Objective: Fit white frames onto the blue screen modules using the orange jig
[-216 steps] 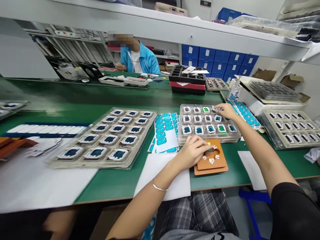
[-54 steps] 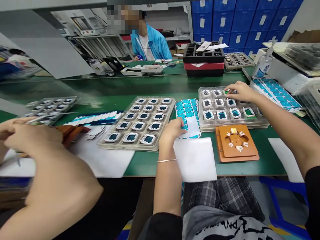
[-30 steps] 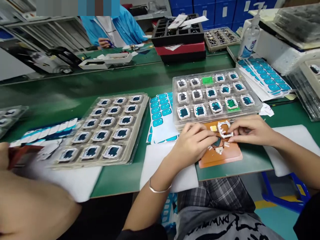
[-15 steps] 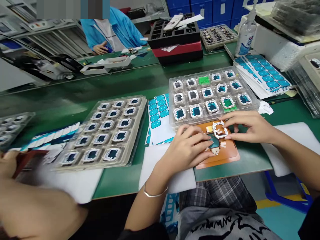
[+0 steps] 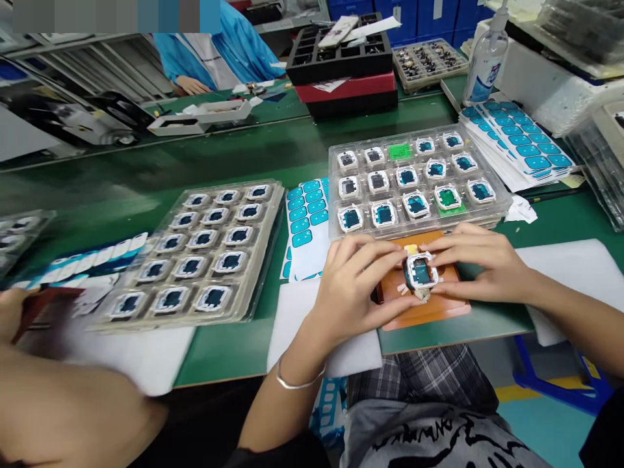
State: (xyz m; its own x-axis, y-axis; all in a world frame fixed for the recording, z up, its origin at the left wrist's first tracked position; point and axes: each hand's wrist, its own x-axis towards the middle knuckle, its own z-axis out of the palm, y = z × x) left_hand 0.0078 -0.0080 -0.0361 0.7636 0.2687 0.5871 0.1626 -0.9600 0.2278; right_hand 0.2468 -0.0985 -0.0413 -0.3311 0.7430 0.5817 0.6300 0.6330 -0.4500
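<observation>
My right hand [image 5: 480, 263] grips the right side of a small white squarish frame [image 5: 412, 275], thumb below and fingers above. The frame lies over a teal sheet piece [image 5: 421, 266], which shows through its opening. My left hand [image 5: 348, 286] is curved around the left side, thumb at the lower edge and fingertips at the upper left, closed on the same frame and sheet. Both are above an orange pad [image 5: 404, 318]. A yellow tab [image 5: 412, 249] sticks out at the top. Whether frame and sheet are fully seated together I cannot tell.
Behind my hands sits a clear tray [image 5: 336, 244] of white frames. Another tray [image 5: 251, 305] stands left. Teal sticker sheets [image 5: 306, 221], a sanitizer bottle [image 5: 485, 65] and stacked black boxes [image 5: 341, 71] are around. A co-worker's blurred arm [image 5: 73, 409] reaches in at left; another person sits opposite.
The white frame has moved left and down onto the teal sheet. My left hand has opened around it and shifted left, its thumb now at the lower edge.
</observation>
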